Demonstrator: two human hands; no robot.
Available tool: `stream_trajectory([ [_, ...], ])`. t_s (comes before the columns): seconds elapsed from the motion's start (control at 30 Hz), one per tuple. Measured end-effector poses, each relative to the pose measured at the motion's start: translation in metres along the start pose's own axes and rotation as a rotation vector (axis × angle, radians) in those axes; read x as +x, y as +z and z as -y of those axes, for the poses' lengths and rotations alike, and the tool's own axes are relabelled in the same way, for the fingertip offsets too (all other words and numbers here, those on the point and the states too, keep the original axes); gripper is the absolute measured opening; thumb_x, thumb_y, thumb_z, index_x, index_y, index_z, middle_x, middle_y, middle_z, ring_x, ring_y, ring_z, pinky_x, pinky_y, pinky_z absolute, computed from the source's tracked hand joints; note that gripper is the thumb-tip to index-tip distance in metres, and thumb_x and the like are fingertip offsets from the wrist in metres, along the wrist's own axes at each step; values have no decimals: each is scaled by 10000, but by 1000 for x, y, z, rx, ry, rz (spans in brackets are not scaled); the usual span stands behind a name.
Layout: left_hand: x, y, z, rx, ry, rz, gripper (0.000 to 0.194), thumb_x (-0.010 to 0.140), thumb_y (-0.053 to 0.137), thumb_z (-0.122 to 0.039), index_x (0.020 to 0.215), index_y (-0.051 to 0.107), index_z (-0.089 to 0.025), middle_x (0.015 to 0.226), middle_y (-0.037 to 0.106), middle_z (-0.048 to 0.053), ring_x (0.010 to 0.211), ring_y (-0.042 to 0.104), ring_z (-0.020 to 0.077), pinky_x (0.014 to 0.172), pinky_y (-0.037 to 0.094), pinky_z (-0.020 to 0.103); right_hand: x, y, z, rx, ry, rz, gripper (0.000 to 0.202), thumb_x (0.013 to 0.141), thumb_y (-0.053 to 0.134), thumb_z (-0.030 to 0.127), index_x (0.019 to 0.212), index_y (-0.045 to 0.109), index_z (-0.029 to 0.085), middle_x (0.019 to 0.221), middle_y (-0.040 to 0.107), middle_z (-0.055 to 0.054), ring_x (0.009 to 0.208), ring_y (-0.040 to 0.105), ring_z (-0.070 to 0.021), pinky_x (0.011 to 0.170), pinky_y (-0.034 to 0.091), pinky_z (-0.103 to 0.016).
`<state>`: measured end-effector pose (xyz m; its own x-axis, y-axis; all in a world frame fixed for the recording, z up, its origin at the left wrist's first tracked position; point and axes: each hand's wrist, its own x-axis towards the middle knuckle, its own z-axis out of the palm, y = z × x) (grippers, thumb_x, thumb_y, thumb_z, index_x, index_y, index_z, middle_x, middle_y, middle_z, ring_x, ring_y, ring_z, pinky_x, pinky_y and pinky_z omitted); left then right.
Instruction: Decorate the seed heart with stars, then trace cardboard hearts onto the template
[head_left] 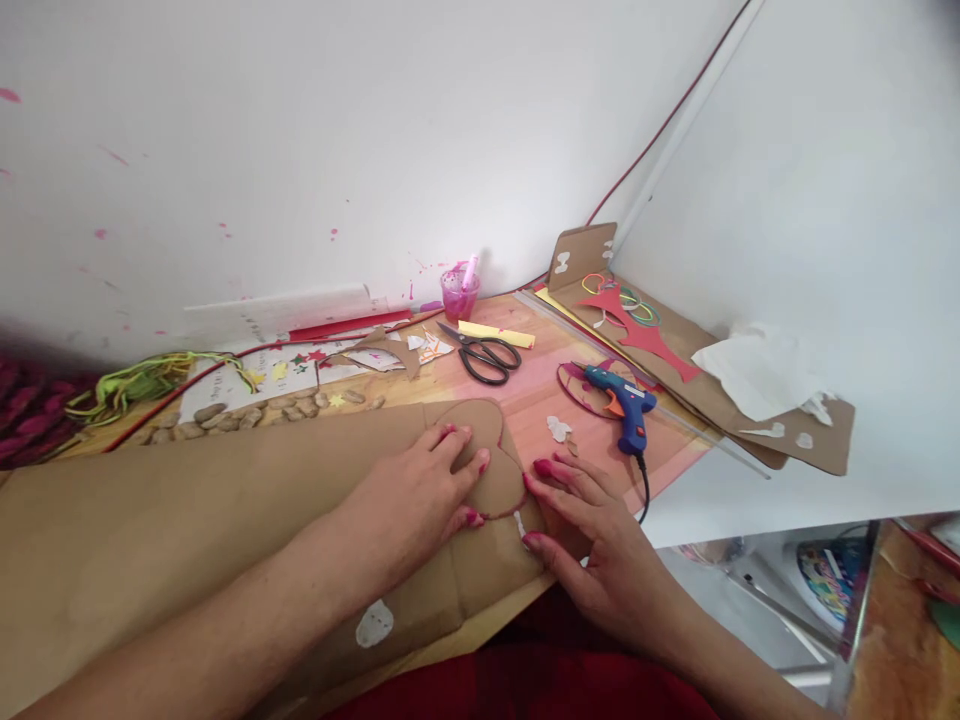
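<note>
A brown cardboard heart point(496, 480) with a pinkish-red edge lies on a large brown cardboard sheet point(247, 480). My left hand point(431, 480) rests over the heart's left side, fingers spread and pressing down, covering part of it. At the opposite edge, my right hand point(581, 515) touches the heart and sheet with its fingertips, the fingers apart. Pink paint or stain marks several fingertips. Just beyond my right hand lies a blue glue gun point(626, 400) with an orange trigger. Black-handled scissors point(487, 358) lie behind the heart.
A pink-stained cup point(459, 293) stands by the wall. Folded cardboard point(814, 435) at right bears red paper point(637, 335), rubber bands and white tissue point(757, 370). Peanuts point(296, 408) and green-yellow yarn point(139, 385) lie at left. The table edge runs near my right hand.
</note>
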<state>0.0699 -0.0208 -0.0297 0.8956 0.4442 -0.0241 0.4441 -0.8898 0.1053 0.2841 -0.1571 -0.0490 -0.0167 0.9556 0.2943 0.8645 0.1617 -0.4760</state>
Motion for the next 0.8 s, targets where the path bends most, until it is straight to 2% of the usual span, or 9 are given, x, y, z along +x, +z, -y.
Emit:
stream_trajectory([
  [0.17, 1, -1, -1, -7, -12, 38, 567, 951, 641, -355, 1482, 526, -193, 1484, 526, 185, 1393, 468, 375, 1019, 546, 478, 44, -7, -2, 5, -26, 93, 273, 944, 609, 235, 1189, 726, 205, 1183, 730, -119, 1131, 650, -288, 1012, 519, -487],
  [0.37, 2, -5, -3, -3, -17, 77, 592, 946, 645, -382, 1486, 522, -175, 1475, 536, 191, 1382, 480, 373, 1043, 531, 475, 101, 6, -2, -41, 34, 181, 331, 938, 611, 184, 1260, 682, 158, 1098, 708, -131, 1059, 641, -281, 942, 517, -429],
  [0.5, 3, -5, -3, -7, -8, 61, 598, 938, 652, -402, 1472, 532, -160, 1467, 538, 200, 1388, 467, 380, 1036, 528, 474, 115, 10, -2, -79, 34, 209, 349, 921, 659, 192, 1265, 694, 146, 1083, 677, -135, 1052, 623, -283, 947, 497, -435],
  [0.8, 4, -6, -3, 19, 2, 72, 634, 942, 644, -423, 1489, 504, -135, 1478, 523, 228, 1358, 489, 387, 1023, 525, 480, 131, 14, -9, -1, -8, 214, 326, 908, 644, 132, 1216, 712, 215, 1115, 667, -96, 1089, 611, -254, 965, 485, -417],
])
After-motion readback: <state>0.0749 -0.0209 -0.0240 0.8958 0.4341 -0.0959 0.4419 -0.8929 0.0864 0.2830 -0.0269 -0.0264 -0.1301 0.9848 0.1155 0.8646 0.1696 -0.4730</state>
